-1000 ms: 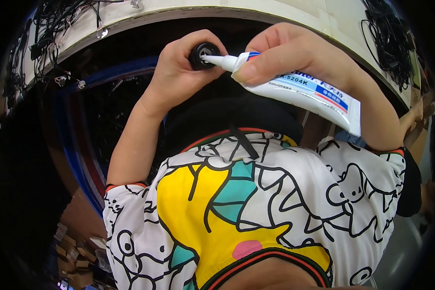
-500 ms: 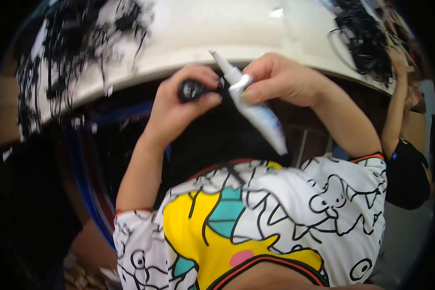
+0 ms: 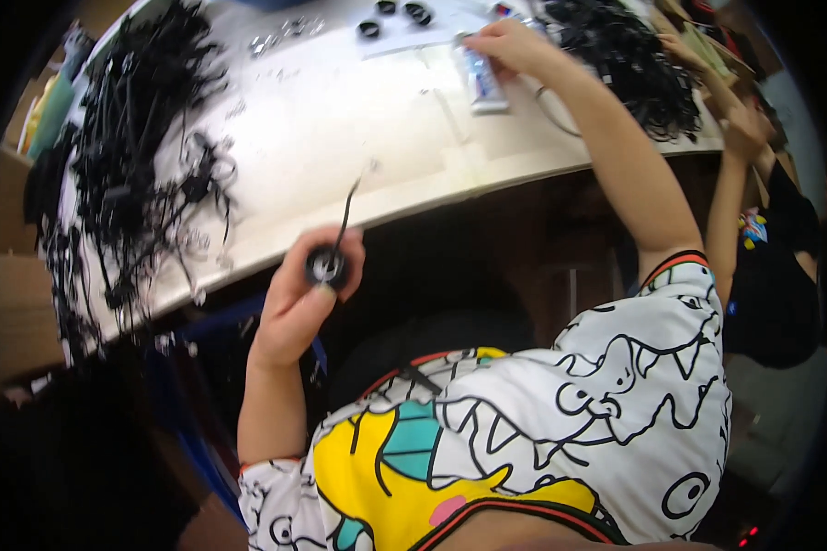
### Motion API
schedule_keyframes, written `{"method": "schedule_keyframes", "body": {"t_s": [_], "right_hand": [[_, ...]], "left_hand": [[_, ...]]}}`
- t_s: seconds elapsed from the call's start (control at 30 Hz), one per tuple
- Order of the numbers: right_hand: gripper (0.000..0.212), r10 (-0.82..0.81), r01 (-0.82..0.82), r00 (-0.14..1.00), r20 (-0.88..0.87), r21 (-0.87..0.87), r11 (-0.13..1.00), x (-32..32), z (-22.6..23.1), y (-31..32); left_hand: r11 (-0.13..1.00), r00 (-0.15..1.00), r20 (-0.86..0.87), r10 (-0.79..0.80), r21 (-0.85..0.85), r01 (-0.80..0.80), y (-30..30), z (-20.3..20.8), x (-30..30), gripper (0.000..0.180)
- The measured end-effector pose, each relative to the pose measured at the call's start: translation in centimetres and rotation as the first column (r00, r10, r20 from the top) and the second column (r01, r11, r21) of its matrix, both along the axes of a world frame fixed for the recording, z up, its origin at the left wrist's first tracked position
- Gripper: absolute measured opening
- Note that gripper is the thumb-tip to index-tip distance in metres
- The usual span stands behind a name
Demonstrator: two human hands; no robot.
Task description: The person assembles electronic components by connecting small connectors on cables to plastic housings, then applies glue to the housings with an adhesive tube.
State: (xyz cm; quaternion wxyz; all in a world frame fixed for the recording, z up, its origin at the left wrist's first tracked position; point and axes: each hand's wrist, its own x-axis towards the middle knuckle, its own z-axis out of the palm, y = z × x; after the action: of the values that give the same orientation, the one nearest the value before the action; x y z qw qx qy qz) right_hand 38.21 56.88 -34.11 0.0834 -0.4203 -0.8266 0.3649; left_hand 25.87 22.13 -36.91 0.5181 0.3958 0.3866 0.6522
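Observation:
Near the table's front edge, my left hand (image 3: pixel 296 308) is closed around a small round black part (image 3: pixel 327 266) with a pale centre. A short black cable rises from that part toward the table. At the far right of the table, my right hand (image 3: pixel 516 46) has its fingers pinched at the upper end of a white and blue squeeze tube (image 3: pixel 483 84). The tube lies on or just over the tabletop. Its nozzle end is hidden by my fingers or too blurred to make out.
Tangled black cables (image 3: pixel 147 119) cover the left of the white table (image 3: pixel 312 138), and another black heap (image 3: pixel 625 64) lies at the right. Several black rings (image 3: pixel 368 29) sit on a pale sheet (image 3: pixel 395 42). A co-worker's arm (image 3: pixel 728 174) reaches in at the right.
My right hand has carried the tube away from the round part, up and over to the table's far side. My left hand has lowered, and the part's round face and cable now show.

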Motion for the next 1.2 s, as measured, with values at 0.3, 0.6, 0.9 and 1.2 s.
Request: {"method": "schedule_keyframes", "body": {"t_s": [0.3,0.6,0.9,1.2], "right_hand": [[0.041,0.758,-0.753,0.652,0.023,-0.101,0.651,1.7,-2.5,-20.5],[0.029,0.602,-0.593,0.760,-0.246,-0.641,0.487,-1.1,-20.0,-24.4],[0.023,0.748,-0.805,0.588,-0.308,-0.128,0.579,-1.4,-17.2,-25.7],[0.025,0.829,-0.807,0.559,0.030,-0.210,0.552,-0.4,-15.8,-24.6]], "left_hand": [[0.966,0.967,-0.146,0.209,0.184,-0.181,-0.2,-0.8,-0.2,0.061],[0.921,0.935,-0.132,0.331,0.259,-0.290,-1.0,1.0,0.0,0.063],[0.949,0.965,-0.053,0.257,0.200,-0.242,-1.7,1.2,-0.2,0.056],[0.966,0.981,-0.063,0.184,0.195,-0.168,-1.9,0.8,0.0,0.047]]}}
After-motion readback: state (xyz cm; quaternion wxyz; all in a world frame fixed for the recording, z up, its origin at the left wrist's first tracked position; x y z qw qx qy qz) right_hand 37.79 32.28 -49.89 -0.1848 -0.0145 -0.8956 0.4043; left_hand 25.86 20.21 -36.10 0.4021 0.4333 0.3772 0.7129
